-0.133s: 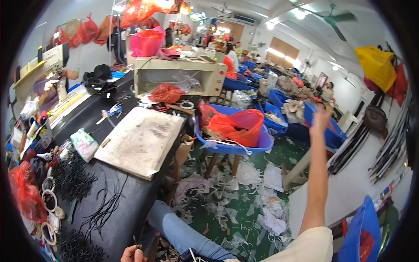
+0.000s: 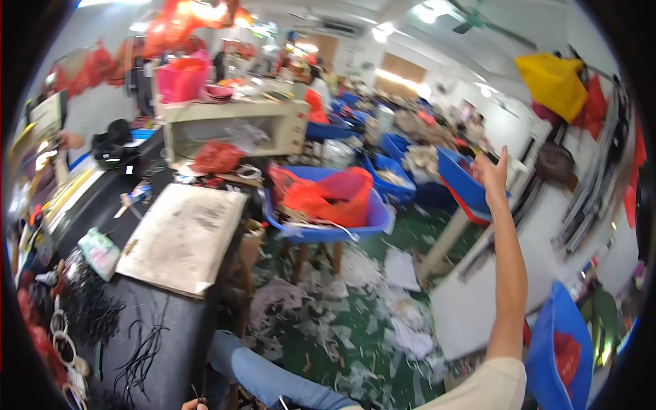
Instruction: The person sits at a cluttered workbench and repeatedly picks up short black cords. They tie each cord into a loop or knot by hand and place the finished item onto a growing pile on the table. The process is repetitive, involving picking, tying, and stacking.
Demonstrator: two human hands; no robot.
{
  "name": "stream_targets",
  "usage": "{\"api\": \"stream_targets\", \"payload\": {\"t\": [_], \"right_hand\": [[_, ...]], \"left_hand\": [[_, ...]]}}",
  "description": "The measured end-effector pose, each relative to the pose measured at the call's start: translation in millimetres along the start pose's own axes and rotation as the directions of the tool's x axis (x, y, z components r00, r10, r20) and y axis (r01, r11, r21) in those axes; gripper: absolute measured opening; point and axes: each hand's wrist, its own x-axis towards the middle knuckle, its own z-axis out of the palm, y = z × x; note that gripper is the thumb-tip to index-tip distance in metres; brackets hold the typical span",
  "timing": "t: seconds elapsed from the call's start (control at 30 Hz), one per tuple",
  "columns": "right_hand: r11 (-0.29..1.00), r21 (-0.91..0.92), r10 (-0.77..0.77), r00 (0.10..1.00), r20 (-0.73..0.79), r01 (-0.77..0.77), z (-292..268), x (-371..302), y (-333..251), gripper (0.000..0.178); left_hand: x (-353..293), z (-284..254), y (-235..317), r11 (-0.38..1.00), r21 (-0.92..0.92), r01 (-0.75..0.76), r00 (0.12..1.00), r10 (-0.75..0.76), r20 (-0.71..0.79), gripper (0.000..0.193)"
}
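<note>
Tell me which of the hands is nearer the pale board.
Left. The left hand is at the view's lower edge, on the near side of the pale board; the right hand is raised to the board's right, past the edge of the black table.

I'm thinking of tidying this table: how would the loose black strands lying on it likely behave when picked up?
The black strands would probably be floppy, as they curve loosely on the dark table. They look thin, so each is likely light. Lifting one might drag others along, since several overlap.
</note>
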Motion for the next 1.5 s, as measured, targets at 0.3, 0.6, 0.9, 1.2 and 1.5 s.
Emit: {"api": "stream_targets", "payload": {"t": [0.3,0.6,0.9,1.2,1.5], "right_hand": [[0.993,-0.023,-0.115,0.992,-0.047,0.114,48,0,70,0.050],[0.900,0.039,-0.118,-0.156,0.981,-0.433,204,-396,7,0.053],[0.799,-0.035,-0.168,-0.279,0.946,-0.600,224,-474,-39,0.013],[0.865,0.206,-0.229,0.005,0.973,-0.458,233,-494,-23,0.013],[0.755,-0.035,-0.063,-0.125,0.990,-0.655,231,-493,-38,0.016]], "left_hand": [[-13,57,3,0.997,-0.065,-0.049,0.991,0.057,0.123,0.021],[15,52,-1,0.952,-0.288,0.105,0.985,-0.059,0.163,0.015],[8,15,-28,0.971,-0.182,0.153,0.981,-0.126,0.149,0.015],[18,34,-48,0.995,-0.098,0.010,0.998,-0.016,-0.061,0.015],[11,30,-49,0.994,-0.085,-0.070,0.995,0.063,-0.080,0.012]]}}
